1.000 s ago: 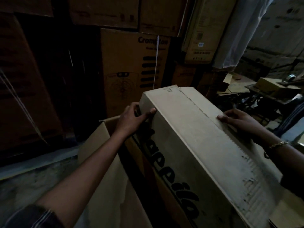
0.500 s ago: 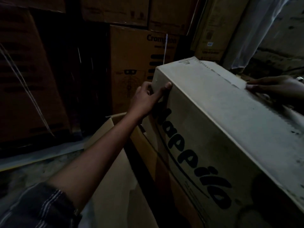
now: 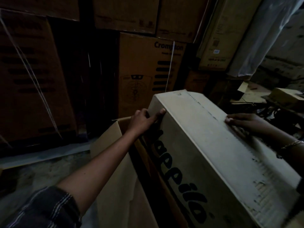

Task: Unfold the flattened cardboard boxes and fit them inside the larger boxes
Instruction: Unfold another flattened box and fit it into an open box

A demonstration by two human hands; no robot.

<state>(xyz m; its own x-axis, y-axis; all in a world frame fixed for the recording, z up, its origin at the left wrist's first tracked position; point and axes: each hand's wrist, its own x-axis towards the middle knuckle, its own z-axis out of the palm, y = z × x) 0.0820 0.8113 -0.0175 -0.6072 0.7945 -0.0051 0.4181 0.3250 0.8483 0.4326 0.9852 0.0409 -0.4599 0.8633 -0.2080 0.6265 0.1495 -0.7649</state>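
Since half a second ago the pale box (image 3: 205, 145) has dropped lower in the view, and the right hand (image 3: 246, 122), which was then high at the right edge, now lies further in on the box's top face. That hand is flat, its fingers straight and pressed on the cardboard just beside the perforated seam that runs along the top; a thin bracelet (image 3: 291, 143) shows at its wrist. The left hand (image 3: 143, 122) grips the far left corner of the pale box, one digit laid along the top edge and the others curled round behind the end. The pale box is slanted, its side with dark printed letters turned towards the camera, and it sits in the mouth of the larger brown box (image 3: 111, 142), whose left flap stands open beside the left forearm. How deep it has gone in cannot be told. A striped sleeve (image 3: 46, 209) covers the left upper arm. Behind stand stacked cartons, among them a Crompton carton (image 3: 148, 71), and a plastic sheet (image 3: 263, 38) hangs at upper right.
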